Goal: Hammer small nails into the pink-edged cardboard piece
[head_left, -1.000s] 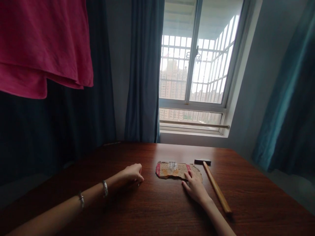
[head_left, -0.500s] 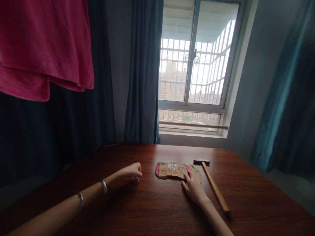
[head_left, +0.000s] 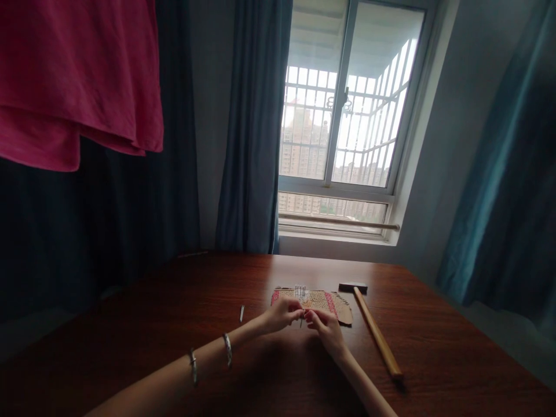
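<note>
My left hand (head_left: 283, 315) and my right hand (head_left: 328, 331) meet just in front of a patterned piece of cardboard (head_left: 319, 298). Their fingertips pinch close together, and a thin nail (head_left: 301, 324) points down between them. Which fingers bear most of its grip I cannot tell. Several nails (head_left: 300, 291) stand upright in a row at the cardboard's far side. The cardboard lies flat, with pink bands and a ragged edge, partly covered by my left hand. To the left, a couple of loose nails (head_left: 241, 313) lie on the table.
A hammer (head_left: 377, 331) with a wooden handle lies right of the cardboard, its dark head at the far end. All this rests on a brown wooden table (head_left: 208, 289). Behind are a window (head_left: 334, 145) and blue curtains (head_left: 252, 127); pink cloth (head_left: 78, 81) hangs upper left.
My left hand has moved right from the tabletop to the cardboard's front, uncovering the loose nails. My right hand has lifted off the cardboard and shifted left to meet it at the nail.
</note>
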Available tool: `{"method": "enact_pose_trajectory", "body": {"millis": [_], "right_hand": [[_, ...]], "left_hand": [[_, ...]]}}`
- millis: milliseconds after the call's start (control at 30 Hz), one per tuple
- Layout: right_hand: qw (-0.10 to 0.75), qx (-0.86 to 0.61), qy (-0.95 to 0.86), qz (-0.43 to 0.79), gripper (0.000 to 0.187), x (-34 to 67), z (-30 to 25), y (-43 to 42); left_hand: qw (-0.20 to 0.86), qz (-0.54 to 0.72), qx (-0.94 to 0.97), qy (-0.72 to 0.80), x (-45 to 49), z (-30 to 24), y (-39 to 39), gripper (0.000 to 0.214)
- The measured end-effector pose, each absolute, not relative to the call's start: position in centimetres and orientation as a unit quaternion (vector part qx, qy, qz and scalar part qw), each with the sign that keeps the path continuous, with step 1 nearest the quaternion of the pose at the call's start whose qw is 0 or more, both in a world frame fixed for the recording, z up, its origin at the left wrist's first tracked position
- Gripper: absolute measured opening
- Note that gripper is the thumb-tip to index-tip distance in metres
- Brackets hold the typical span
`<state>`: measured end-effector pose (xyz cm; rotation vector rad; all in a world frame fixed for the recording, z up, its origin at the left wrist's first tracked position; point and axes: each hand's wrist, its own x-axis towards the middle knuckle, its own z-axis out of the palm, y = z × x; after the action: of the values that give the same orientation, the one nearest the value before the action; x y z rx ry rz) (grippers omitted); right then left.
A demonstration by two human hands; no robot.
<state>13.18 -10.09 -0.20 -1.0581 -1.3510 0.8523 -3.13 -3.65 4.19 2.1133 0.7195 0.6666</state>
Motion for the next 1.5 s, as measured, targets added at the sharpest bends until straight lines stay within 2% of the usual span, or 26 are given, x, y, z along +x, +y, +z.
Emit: {"method": "enact_pose_trajectory", "body": {"millis": [167,800,1000,1300,1500], "right_hand": [[0.583,-0.459,-0.573,0.348,0.043,13.7,0.6,-10.3],[0.586,-0.456,-0.551,0.381,0.042,13.4,1.5,-10.8],[0.583,-0.444,-0.554,0.394,0.036,13.4,1.5,-10.8],[0.582,-0.445,-0.554,0.396,0.031,13.9,0.2,-10.1],[0.608,-0.485,-0.5,0.381,0.032,14.4,-0.4,-9.3]], "left_hand": [[0.325,0.29,0.854,0.284,-1.8,3.3,-4.3,0.034],[0.348,0.34,0.814,0.316,-1.3,2.2,-4.6,0.032],[0.353,0.346,0.809,0.319,-1.2,1.9,-4.5,0.032],[0.437,0.292,0.79,0.315,-1.8,1.9,-2.1,0.039],[0.506,0.433,0.611,0.427,-3.2,2.0,3.1,0.036]]}}
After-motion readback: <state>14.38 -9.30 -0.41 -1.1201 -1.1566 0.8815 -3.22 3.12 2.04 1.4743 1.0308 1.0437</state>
